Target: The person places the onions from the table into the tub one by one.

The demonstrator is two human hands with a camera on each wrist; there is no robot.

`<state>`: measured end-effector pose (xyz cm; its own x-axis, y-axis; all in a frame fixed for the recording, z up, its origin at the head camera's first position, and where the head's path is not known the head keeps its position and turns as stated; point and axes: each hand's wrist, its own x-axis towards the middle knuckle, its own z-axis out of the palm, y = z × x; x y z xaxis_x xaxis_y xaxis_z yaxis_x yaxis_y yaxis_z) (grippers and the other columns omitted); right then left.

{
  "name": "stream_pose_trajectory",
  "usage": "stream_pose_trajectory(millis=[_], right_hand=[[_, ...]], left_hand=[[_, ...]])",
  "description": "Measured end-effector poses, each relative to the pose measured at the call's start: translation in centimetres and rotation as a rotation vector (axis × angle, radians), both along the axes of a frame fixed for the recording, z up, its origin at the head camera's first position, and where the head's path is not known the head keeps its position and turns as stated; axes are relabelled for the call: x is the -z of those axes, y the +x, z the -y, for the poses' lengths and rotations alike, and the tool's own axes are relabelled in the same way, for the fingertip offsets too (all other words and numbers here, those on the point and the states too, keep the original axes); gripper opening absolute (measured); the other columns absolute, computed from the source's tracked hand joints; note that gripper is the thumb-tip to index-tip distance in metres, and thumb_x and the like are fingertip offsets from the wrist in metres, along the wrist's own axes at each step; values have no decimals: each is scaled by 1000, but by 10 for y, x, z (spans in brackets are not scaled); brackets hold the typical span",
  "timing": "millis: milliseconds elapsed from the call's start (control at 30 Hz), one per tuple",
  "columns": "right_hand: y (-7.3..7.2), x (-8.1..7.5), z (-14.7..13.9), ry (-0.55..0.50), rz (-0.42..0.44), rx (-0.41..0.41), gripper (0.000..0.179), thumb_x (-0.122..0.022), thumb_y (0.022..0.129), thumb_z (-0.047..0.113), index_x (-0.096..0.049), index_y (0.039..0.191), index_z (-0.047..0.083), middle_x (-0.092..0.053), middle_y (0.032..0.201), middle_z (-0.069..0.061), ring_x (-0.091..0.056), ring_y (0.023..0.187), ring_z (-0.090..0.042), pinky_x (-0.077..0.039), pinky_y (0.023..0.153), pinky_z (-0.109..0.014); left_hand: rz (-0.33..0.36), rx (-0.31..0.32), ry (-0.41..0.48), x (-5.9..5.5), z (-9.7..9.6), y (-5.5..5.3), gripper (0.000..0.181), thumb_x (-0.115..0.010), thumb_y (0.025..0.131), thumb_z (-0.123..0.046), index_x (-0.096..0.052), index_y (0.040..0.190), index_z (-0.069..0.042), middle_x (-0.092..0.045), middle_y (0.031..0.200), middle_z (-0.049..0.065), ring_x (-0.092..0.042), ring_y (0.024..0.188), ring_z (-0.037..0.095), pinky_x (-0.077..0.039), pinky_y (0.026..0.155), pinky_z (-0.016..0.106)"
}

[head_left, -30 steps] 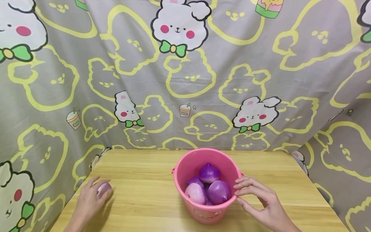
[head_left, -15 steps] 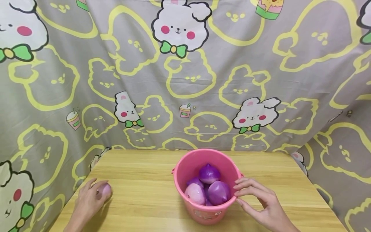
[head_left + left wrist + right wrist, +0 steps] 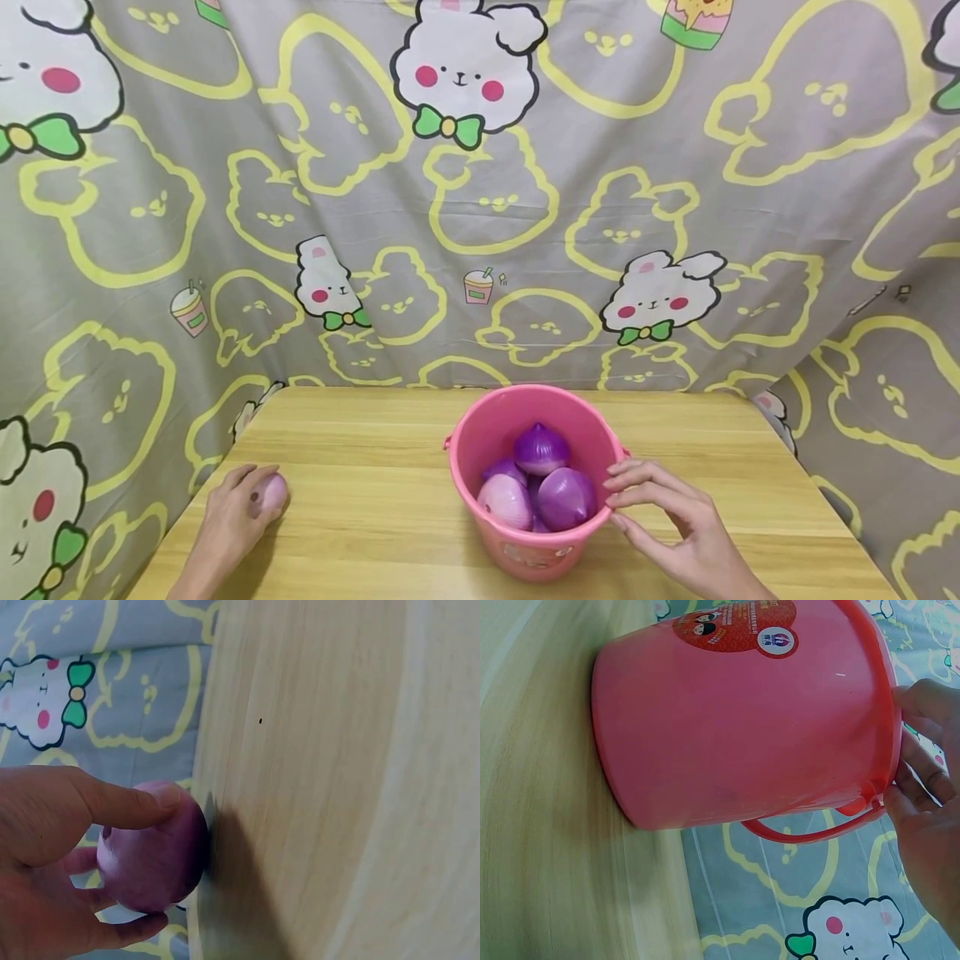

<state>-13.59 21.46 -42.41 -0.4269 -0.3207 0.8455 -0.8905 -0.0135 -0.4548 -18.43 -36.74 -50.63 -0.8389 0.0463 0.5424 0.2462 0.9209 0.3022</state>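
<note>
My left hand (image 3: 227, 510) holds a pale purple onion (image 3: 270, 494) by the left side of the table, thumb on one side and fingers around the other. In the left wrist view the onion (image 3: 154, 855) is close over the wood, with its shadow beside it. A pink bucket (image 3: 536, 550) stands upright, right of centre, with several glossy purple onions (image 3: 542, 450) inside. My right hand (image 3: 686, 525) rests its fingertips and thumb against the bucket's right rim, the fingers loosely bent. In the right wrist view they touch the rim of the bucket (image 3: 742, 735) near its handle.
The light wooden table (image 3: 367, 500) spreads between the left hand and the bucket. Behind it and at both sides hangs a grey curtain (image 3: 510, 250) with rabbit prints. The bucket's handle (image 3: 802, 836) hangs down at its side.
The left hand has turned the onion slightly, so its dark end spot shows more, and the hand has lowered a little. The right hand and bucket have stayed still.
</note>
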Motion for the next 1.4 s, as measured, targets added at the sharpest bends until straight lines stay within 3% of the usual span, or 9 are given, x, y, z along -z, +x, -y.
stream_pose_trajectory(millis=[567, 767, 900, 1133, 1400], right_hand=[[0, 0, -1, 2, -6, 6, 35, -74, 78, -20, -72, 108, -2, -67, 116, -17, -57, 124, -27, -41, 114, -29], [0, 0, 0, 3, -25, 11, 31, -75, 80, -18, -72, 107, -3, -67, 116, -17, -57, 125, -27, -41, 114, -28], [0, -1, 0, 6, -24, 12, 32, -75, 80, -18, -72, 107, -2, -67, 116, -17, -57, 125, -25, -41, 114, -28], [1, 0, 2, 14, -8, 31, 36, -74, 77, -21, -72, 107, -1, -67, 115, -17, -57, 125, -25, -42, 113, -28], [0, 3, 0, 5, -7, -6, 35, -74, 77, -21, -71, 107, -4, -66, 117, -19, -57, 125, -27, -43, 112, -28]], left_hand=[[-65, 19, -9, 2, -2, -3, 61, -95, 54, 4, -72, 111, 4, -63, 105, 31, -61, 90, 51, -46, 73, 67], [-19, 15, -6, 1, -5, -6, 60, -95, 58, 3, -71, 113, 4, -61, 107, 33, -61, 91, 52, -47, 72, 68], [-21, 16, 2, -1, -7, -7, 60, -95, 59, 3, -70, 113, 5, -61, 107, 33, -61, 92, 52, -47, 72, 68], [-91, 41, 7, -8, -10, -13, 58, -93, 59, 4, -71, 112, 4, -64, 105, 31, -62, 91, 50, -51, 71, 66], [-70, 50, 24, -15, -17, -17, 60, -94, 59, 3, -71, 114, 5, -65, 107, 30, -61, 97, 48, -49, 76, 63]])
